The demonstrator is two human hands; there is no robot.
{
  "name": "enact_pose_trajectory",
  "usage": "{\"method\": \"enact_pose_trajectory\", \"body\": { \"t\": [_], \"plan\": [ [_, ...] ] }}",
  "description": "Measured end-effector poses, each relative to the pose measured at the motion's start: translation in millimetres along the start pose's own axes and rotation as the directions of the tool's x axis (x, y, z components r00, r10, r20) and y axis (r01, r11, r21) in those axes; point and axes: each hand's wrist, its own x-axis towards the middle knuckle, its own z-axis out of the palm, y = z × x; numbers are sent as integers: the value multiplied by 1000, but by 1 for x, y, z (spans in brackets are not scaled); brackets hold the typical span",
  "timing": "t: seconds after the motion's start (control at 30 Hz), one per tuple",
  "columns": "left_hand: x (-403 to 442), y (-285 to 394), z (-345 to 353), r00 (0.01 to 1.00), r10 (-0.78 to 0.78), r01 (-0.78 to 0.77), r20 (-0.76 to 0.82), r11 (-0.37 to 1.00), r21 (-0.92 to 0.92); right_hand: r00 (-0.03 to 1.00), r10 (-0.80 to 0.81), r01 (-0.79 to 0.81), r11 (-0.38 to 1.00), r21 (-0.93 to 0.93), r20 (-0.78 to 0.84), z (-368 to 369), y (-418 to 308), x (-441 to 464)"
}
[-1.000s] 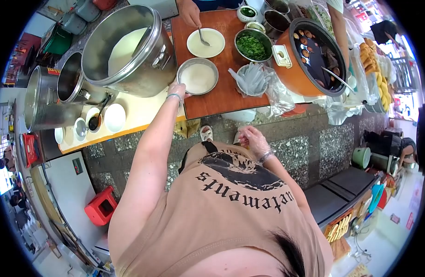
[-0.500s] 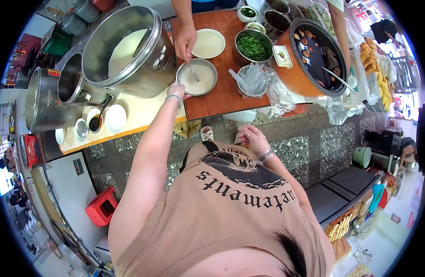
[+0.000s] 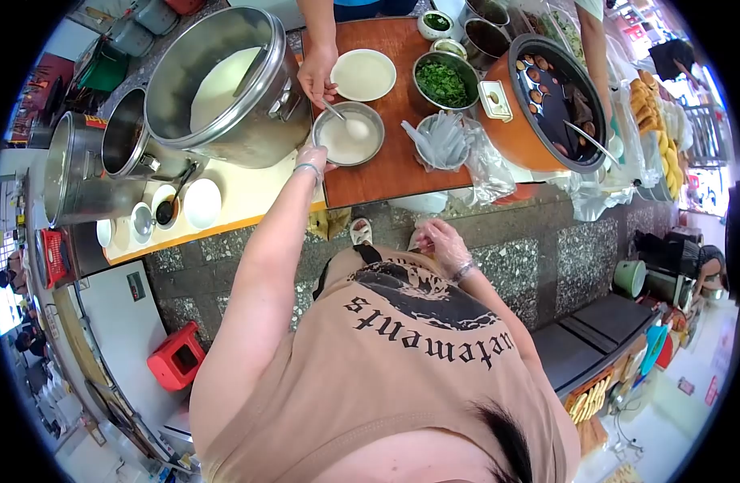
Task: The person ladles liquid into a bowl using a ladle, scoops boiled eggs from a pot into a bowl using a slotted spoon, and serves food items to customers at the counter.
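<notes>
My left hand (image 3: 311,156), in a clear glove, grips the near left rim of a metal bowl (image 3: 348,153) of white food on the brown board. A co-worker's hand (image 3: 317,78) holds a spoon (image 3: 355,127) with white food over this bowl. Just beyond it lies a round plate (image 3: 363,75) with pale contents. My right hand (image 3: 441,243), also gloved, hangs in front of my shirt with its fingers curled together; whatever they hold, if anything, is too small to make out.
A large steel pot (image 3: 225,88) of white liquid stands left of the board (image 3: 362,183). On the right are a pot of chopped greens (image 3: 441,83), a bag of clear plastic pieces (image 3: 442,142) and an orange pot (image 3: 498,133) of dark broth. White bowls (image 3: 202,204) sit at the left.
The co-worker's hand and spoon have moved from the plate to the metal bowl, and the spoon now carries white food. My left hand stays at the rim; my right hand has barely moved.
</notes>
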Motion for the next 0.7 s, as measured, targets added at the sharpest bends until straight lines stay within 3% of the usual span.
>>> {"method": "enact_pose_trajectory", "body": {
  "t": [0.7],
  "plan": [
    [5, -9, -12, 999, 24, -23, -24, 1000, 16, 1000, 15, -15, 1000, -26, 18, 7, 1, -4]
  ]
}}
